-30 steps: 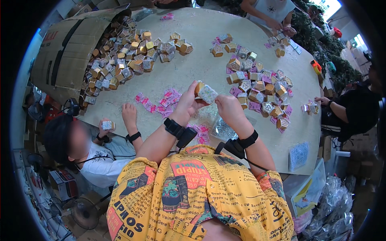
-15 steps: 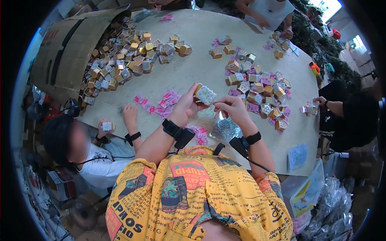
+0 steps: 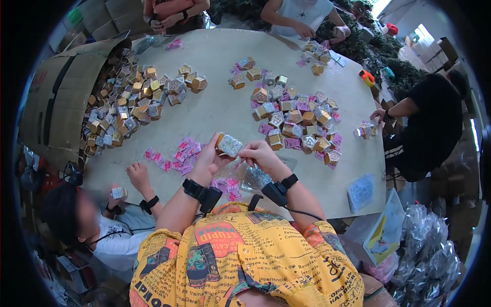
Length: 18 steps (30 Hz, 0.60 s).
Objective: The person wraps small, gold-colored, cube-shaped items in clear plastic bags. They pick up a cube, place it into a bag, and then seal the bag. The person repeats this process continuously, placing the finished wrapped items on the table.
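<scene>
— What is the biggest thing you see from your station?

— I see a large round table (image 3: 215, 110) with a pale top. At its left edge a big open cardboard carton (image 3: 56, 102) lies on its side, and a heap of small gold and silver boxes (image 3: 128, 110) spreads out of it onto the table. A second heap of small boxes (image 3: 299, 115), mixed with pink pieces, lies right of the middle.

— And nearer to the hands?

— Pink paper slips (image 3: 176, 153) are scattered on the table just left of my left hand (image 3: 209, 158). A clear plastic bag (image 3: 253, 176) with silvery content lies under my right hand (image 3: 261, 153).

— What do the hands hold?

— Both hands grasp one small silver glitter box (image 3: 229, 145), above the near edge of the table. The left fingers close on its left side, and the right fingertips pinch its right side. Another person's hand (image 3: 137, 174) rests on the table to my left, well apart from the box.
</scene>
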Each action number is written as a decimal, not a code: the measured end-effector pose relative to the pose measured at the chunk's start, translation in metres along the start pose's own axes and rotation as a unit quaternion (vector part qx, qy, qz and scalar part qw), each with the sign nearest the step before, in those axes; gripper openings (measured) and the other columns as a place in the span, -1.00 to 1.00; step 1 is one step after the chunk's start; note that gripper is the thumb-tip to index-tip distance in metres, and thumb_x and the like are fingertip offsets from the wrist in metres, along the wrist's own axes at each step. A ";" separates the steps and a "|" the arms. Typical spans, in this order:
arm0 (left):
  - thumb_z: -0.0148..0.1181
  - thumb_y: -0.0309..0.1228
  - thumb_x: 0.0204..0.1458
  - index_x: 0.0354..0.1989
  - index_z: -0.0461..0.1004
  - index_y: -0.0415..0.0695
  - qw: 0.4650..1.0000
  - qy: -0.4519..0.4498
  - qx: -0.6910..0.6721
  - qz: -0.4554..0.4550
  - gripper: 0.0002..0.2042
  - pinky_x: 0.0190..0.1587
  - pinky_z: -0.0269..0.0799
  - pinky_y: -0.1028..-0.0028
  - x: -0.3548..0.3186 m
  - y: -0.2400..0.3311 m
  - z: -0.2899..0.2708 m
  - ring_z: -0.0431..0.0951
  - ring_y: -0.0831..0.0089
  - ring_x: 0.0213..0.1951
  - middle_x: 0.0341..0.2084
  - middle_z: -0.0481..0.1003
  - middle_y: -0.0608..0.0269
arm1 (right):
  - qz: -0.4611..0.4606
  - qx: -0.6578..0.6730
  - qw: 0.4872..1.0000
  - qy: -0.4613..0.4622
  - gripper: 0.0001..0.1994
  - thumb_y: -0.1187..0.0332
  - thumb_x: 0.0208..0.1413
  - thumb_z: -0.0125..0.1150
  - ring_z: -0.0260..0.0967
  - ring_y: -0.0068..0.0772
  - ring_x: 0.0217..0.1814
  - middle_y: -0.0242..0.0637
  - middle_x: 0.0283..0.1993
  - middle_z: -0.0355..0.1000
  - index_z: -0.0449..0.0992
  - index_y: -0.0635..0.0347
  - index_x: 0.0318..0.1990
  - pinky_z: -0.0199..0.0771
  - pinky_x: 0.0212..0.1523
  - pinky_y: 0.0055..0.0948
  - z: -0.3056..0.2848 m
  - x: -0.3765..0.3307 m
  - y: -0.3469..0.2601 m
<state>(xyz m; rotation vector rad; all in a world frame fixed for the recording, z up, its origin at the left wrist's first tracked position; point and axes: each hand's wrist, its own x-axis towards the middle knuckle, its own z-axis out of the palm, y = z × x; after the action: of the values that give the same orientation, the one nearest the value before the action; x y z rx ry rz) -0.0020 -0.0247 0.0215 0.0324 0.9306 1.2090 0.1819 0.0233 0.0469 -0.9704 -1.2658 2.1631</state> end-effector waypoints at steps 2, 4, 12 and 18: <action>-0.13 -0.01 0.16 -0.03 0.34 -0.07 1.000 -0.010 0.006 -0.004 -0.59 -0.08 0.41 0.12 0.001 -0.001 -0.003 0.45 0.22 -0.15 -0.17 0.41 0.11 | 0.010 0.010 1.000 0.006 -0.86 0.39 -0.04 0.26 0.26 -0.67 -0.69 -0.36 -0.60 0.42 0.51 0.31 -0.48 0.18 -0.68 -0.68 -0.006 0.002 0.005; -0.15 0.00 0.17 -0.03 0.33 -0.06 1.000 -0.026 0.005 -0.004 -0.59 -0.09 0.41 0.14 0.006 -0.001 -0.006 0.45 0.24 -0.16 -0.17 0.41 0.14 | 0.016 0.019 1.000 0.008 -0.85 0.38 -0.04 0.26 0.26 -0.67 -0.68 -0.37 -0.60 0.41 0.51 0.31 -0.47 0.18 -0.68 -0.68 -0.007 0.001 0.007; -0.18 -0.04 0.19 0.05 0.30 -0.02 0.999 -0.008 0.033 -0.035 -0.60 -0.08 0.40 0.13 0.005 -0.006 -0.004 0.46 0.23 -0.12 -0.13 0.42 0.14 | 0.010 -0.028 1.000 -0.010 -0.85 0.35 -0.03 0.25 0.30 -0.67 -0.63 -0.42 -0.59 0.41 0.52 0.26 -0.48 0.23 -0.61 -0.67 -0.010 0.006 0.018; -0.09 0.00 0.13 0.11 0.21 -0.13 0.971 0.079 0.222 -0.040 -0.49 -0.16 0.49 0.15 0.017 0.000 -0.021 0.50 0.18 -0.22 -0.22 0.40 0.03 | -0.073 -0.127 0.980 0.132 -0.89 0.43 -0.03 0.09 0.30 -0.59 -0.65 -0.34 -0.57 0.41 0.48 0.25 -0.50 0.32 -0.61 -0.58 -0.091 0.017 -0.010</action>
<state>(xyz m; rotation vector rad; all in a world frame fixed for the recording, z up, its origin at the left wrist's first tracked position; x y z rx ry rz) -0.0143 -0.0203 -0.0027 0.2563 1.3185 0.9187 0.2404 0.0909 0.0195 -1.1798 -1.4530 1.7245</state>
